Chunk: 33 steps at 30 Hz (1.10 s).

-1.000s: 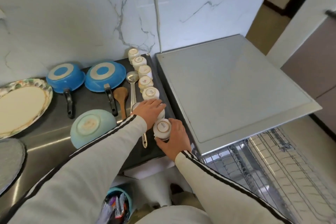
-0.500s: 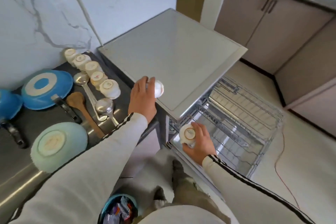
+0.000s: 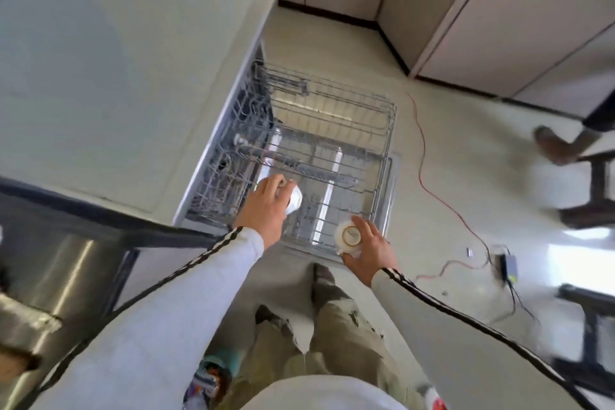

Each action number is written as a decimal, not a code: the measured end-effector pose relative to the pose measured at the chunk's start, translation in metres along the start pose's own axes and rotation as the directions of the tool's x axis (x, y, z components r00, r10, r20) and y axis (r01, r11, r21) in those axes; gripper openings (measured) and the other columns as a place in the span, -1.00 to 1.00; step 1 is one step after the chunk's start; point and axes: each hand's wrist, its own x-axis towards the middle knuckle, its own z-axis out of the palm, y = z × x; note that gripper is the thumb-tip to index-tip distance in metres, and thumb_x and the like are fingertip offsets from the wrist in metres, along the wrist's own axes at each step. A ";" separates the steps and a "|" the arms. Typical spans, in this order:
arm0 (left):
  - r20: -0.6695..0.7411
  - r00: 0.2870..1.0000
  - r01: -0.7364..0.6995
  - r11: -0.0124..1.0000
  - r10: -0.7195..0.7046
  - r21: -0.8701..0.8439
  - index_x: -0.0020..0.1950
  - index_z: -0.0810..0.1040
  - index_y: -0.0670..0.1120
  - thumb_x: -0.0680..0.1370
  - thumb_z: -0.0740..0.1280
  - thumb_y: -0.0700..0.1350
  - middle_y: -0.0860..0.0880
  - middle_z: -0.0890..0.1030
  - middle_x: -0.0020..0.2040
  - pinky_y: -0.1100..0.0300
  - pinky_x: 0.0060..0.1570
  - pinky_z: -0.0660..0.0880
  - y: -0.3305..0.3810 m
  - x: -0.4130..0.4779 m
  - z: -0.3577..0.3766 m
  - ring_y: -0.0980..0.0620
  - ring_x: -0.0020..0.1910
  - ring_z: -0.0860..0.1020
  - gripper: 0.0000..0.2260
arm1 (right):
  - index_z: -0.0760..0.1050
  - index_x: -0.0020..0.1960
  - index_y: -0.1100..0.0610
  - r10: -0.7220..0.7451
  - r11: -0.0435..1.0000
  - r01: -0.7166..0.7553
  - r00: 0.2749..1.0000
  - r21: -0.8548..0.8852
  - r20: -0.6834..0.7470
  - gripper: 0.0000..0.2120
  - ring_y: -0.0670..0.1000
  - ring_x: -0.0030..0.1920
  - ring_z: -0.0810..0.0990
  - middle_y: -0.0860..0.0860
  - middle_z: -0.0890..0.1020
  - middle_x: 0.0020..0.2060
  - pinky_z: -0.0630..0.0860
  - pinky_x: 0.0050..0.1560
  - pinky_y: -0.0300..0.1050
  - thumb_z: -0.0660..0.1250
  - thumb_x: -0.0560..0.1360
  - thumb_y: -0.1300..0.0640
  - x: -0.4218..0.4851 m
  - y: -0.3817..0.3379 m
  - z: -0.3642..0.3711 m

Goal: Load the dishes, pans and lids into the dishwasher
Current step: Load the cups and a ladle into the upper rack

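The dishwasher's wire rack [image 3: 387, 130] is pulled out over the floor, under the white dishwasher top [image 3: 116, 60]. My left hand [image 3: 266, 206] holds a small white cup [image 3: 294, 200] on its side above the rack's near left part. My right hand [image 3: 369, 248] grips a second white cup [image 3: 347, 238] upside down, its ringed base facing up, at the rack's near edge. The rack looks bare of dishes. The counter with the pans and plates is out of view.
A red cable [image 3: 426, 156] runs across the pale floor to a small adapter [image 3: 509, 266] at the right. Another person's foot [image 3: 555, 146] and dark furniture legs [image 3: 599, 183] are at the far right. Cabinet doors [image 3: 499, 10] line the back. A steel counter edge [image 3: 50, 263] lies left.
The view swung from the counter down to the rack. Both hands carried their cups off the counter: the left from over the dishwasher top down to the rack, the right further along its near edge.
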 end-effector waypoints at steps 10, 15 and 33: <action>0.410 0.901 0.134 0.990 -0.139 0.041 0.39 0.28 0.01 0.42 0.39 -0.33 -0.09 0.21 0.36 0.07 -0.27 0.58 0.013 0.056 0.118 -0.10 0.05 0.50 -0.39 | 0.09 0.47 -0.03 0.009 0.973 0.049 0.969 -0.225 0.247 -0.24 0.20 0.07 0.60 0.00 0.30 0.40 0.61 -0.04 0.06 0.45 0.43 0.16 0.101 0.038 0.031; 0.430 0.890 0.164 0.986 -0.149 0.003 0.33 0.31 0.08 0.42 0.46 -0.22 -0.08 0.30 0.25 0.04 -0.20 0.60 0.021 0.075 0.159 -0.07 -0.02 0.51 -0.43 | 0.11 0.46 0.05 -0.002 0.889 0.185 0.915 -0.418 0.403 -0.31 0.20 0.09 0.57 0.04 0.32 0.35 0.58 -0.14 0.03 0.37 0.46 0.28 0.128 0.055 0.044; 0.593 0.803 0.145 0.983 -0.049 -0.116 0.46 0.33 0.02 0.49 0.42 -0.22 -0.06 0.24 0.40 0.01 0.14 0.52 0.023 0.088 0.200 -0.08 0.25 0.41 -0.43 | 0.16 0.47 0.12 0.043 0.851 0.263 0.827 -0.454 0.560 -0.25 0.23 0.02 0.62 0.14 0.37 0.27 0.57 -0.17 0.03 0.47 0.41 0.26 0.139 0.060 0.060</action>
